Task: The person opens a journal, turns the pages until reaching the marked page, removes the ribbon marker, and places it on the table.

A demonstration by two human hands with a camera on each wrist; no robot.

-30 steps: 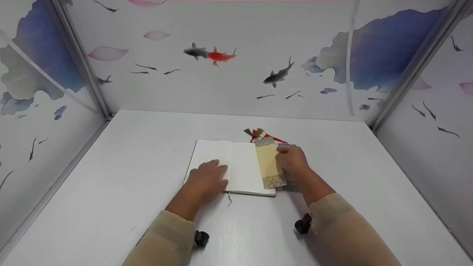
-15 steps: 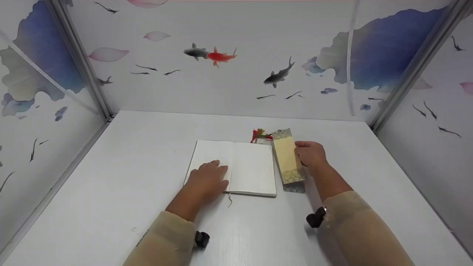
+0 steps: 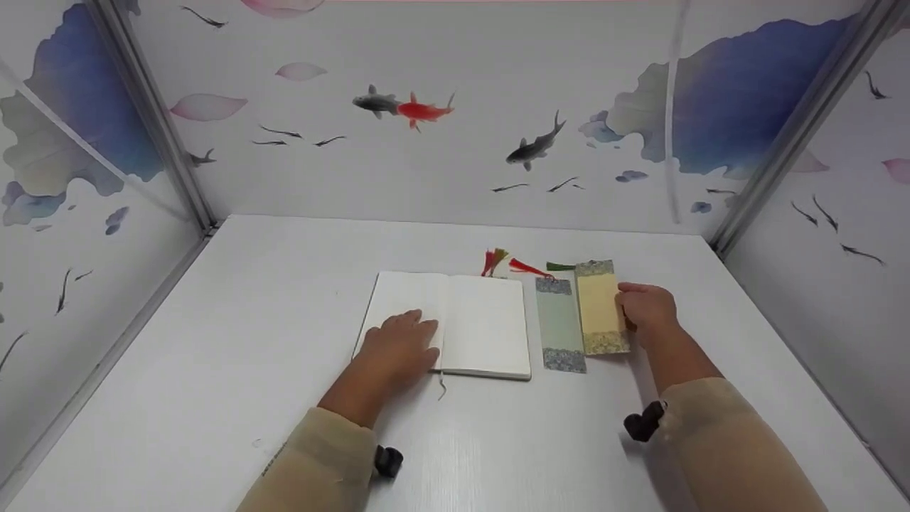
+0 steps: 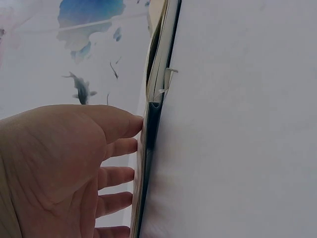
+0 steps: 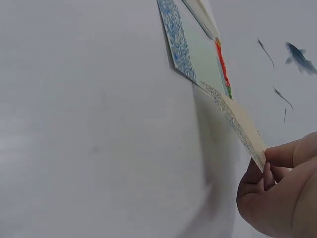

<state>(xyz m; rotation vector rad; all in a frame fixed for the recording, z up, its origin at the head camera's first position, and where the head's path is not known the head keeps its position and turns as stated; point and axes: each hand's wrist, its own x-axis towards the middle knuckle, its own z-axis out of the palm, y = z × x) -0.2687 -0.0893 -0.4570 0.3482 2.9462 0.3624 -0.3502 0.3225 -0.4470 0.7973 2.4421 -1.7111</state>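
Observation:
An open notebook with blank white pages lies on the table. My left hand rests on its left page, fingers spread; in the left wrist view the fingertips touch the page. My right hand pinches the right edge of a yellow bookmark with patterned ends, between thumb and fingers. The bookmark is tilted, its held edge raised above the table in the right wrist view. Just left of it a pale green bookmark with blue-grey patterned ends lies flat, its red tassel stretching up and left.
A red and olive tassel shows behind the notebook's far edge. A thin ribbon hangs out at the notebook's near edge. A printed panel with fish stands along the table's back, with side panels at left and right.
My right hand has carried the yellow bookmark rightward, off the notebook and past the green bookmark, which is now uncovered. The left hand has stayed on the page.

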